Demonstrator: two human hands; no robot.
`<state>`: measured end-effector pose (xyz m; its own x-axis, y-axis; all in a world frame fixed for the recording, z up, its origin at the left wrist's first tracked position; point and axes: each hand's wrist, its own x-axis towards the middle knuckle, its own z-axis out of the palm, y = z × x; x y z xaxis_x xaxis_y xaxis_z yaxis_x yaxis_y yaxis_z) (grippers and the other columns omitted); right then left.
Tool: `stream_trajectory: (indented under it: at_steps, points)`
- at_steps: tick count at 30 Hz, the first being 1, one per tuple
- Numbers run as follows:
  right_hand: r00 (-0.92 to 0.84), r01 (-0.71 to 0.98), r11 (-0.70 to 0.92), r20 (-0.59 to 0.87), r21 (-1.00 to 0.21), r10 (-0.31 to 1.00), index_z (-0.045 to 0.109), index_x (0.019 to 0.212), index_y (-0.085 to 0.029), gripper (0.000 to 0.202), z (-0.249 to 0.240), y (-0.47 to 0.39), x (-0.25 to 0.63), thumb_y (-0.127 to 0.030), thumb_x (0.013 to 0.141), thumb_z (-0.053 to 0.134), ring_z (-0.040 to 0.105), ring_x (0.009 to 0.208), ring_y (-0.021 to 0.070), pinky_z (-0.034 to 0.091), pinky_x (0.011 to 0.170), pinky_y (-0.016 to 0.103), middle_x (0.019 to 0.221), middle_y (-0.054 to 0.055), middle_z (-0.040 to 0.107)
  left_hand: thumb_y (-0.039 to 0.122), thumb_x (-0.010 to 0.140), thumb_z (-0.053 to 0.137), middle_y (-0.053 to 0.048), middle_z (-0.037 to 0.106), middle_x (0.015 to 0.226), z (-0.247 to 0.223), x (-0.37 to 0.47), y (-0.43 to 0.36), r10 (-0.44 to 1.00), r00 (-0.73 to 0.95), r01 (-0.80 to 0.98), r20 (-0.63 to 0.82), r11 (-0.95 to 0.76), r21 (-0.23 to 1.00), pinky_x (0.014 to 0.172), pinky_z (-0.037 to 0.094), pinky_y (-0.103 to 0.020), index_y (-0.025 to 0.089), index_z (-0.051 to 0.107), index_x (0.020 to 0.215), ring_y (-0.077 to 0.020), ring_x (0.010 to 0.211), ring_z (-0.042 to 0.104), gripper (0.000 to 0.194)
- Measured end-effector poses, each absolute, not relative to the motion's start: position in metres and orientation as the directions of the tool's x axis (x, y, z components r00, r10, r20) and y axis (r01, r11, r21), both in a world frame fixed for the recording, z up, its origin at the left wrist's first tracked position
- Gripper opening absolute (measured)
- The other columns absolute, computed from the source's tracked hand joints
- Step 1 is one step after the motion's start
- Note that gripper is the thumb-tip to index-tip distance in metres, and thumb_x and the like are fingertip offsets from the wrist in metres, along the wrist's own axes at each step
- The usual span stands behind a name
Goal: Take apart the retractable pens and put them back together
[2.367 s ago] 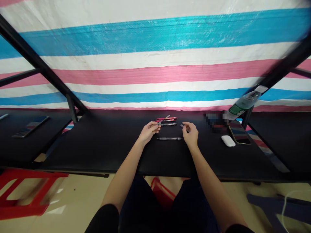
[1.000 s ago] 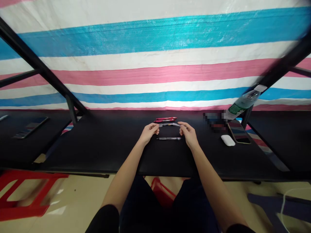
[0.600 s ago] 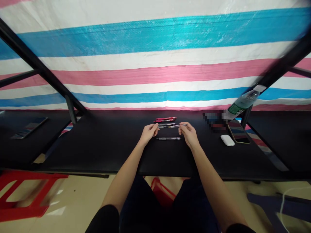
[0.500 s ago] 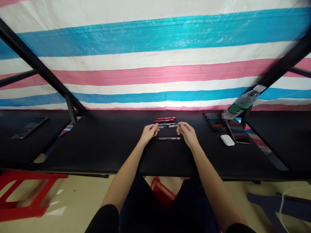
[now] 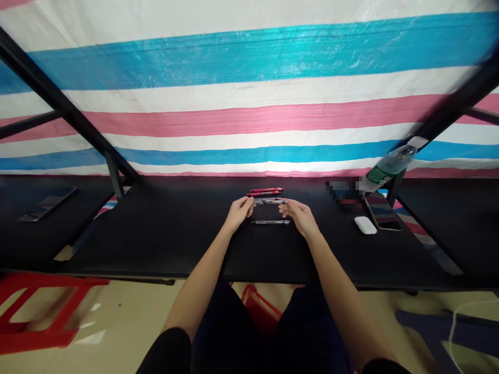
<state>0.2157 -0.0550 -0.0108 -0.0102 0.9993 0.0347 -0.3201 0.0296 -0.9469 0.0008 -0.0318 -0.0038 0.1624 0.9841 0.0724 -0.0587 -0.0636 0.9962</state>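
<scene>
A clear-barrelled pen lies level between my two hands. The fingers of my left hand are closed in a pinch on its left end. At its right end, my right hand pinches it between thumb and fingers. Just behind, and partly hidden by it, is another dark pen. Two red pens rest side by side farther back on the black table. Nearer to me, a clear and black pen lies crosswise between my wrists.
To the right are a white earbud case, a phone, a tilted water bottle and a blurred-out object. Another phone lies at far left. Black metal bars slant up on both sides before a striped tarp.
My right hand has moved slightly left with its pen part. The gap between the two pen parts has closed, and they now look like one pen. My left hand has stayed put.
</scene>
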Motion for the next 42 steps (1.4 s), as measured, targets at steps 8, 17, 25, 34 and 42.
stream_trajectory:
  at_steps: [8,17,25,34,42]
  points:
    - [0.069,-0.256,0.037,0.02,-0.966,0.997,0.072,0.08,-0.016,0.041,-0.0147,-0.0525,0.216,-0.056,0.072,0.072,0.063,0.065,0.0174,0.051,0.058,0.03,0.075,0.009,0.072,0.041,0.076,0.071,0.003,0.055,0.063,-0.0018,-0.0007,-0.0333,0.962,0.223,-0.113,0.155,-0.133,0.985,0.06,0.041,-0.025,0.016,0.062,0.088,-0.0087,0.055,0.049,0.029]
    - [0.048,-0.285,0.039,0.026,-0.958,0.999,0.071,0.096,-0.018,0.041,-0.0135,-0.053,0.2186,-0.054,0.076,0.068,0.067,0.074,0.0187,0.053,0.065,0.031,0.084,0.008,0.073,0.058,0.08,0.062,-0.001,0.055,0.058,-0.0049,0.0004,-0.032,0.989,0.147,-0.093,0.005,0.009,0.996,0.044,0.032,-0.023,0.015,0.058,0.07,-0.0092,0.048,0.049,0.045]
    - [0.066,-0.317,0.034,0.014,-0.948,0.998,0.072,0.095,-0.018,0.039,-0.0135,-0.0522,0.2195,-0.051,0.075,0.07,0.067,0.073,0.0181,0.052,0.062,0.029,0.083,0.008,0.073,0.049,0.075,0.071,0.001,0.057,0.064,-0.0056,-0.0008,-0.0313,0.973,0.196,-0.121,0.123,-0.1,0.988,0.048,0.036,-0.022,0.016,0.061,0.081,-0.0076,0.051,0.048,0.035]
    - [0.07,-0.271,0.062,0.045,-0.961,0.997,0.07,0.095,-0.018,0.038,-0.0133,-0.0526,0.2191,-0.052,0.077,0.067,0.066,0.072,0.0184,0.052,0.062,0.031,0.082,0.008,0.072,0.058,0.08,0.062,0.001,0.051,0.054,-0.0055,0.0001,-0.0324,0.979,0.202,-0.07,-0.005,0.019,0.997,0.043,0.031,-0.023,0.015,0.057,0.067,-0.0082,0.045,0.046,0.045]
    - [0.096,-0.299,0.08,0.054,-0.951,0.994,0.071,0.093,-0.019,0.035,-0.0143,-0.0516,0.2199,-0.05,0.078,0.066,0.065,0.071,0.0173,0.051,0.06,0.029,0.081,0.007,0.071,0.052,0.078,0.067,0.0,0.056,0.061,-0.0064,0.0009,-0.0325,0.972,0.222,-0.102,0.073,-0.051,0.993,0.048,0.036,-0.024,0.016,0.059,0.076,-0.0083,0.05,0.048,0.037]
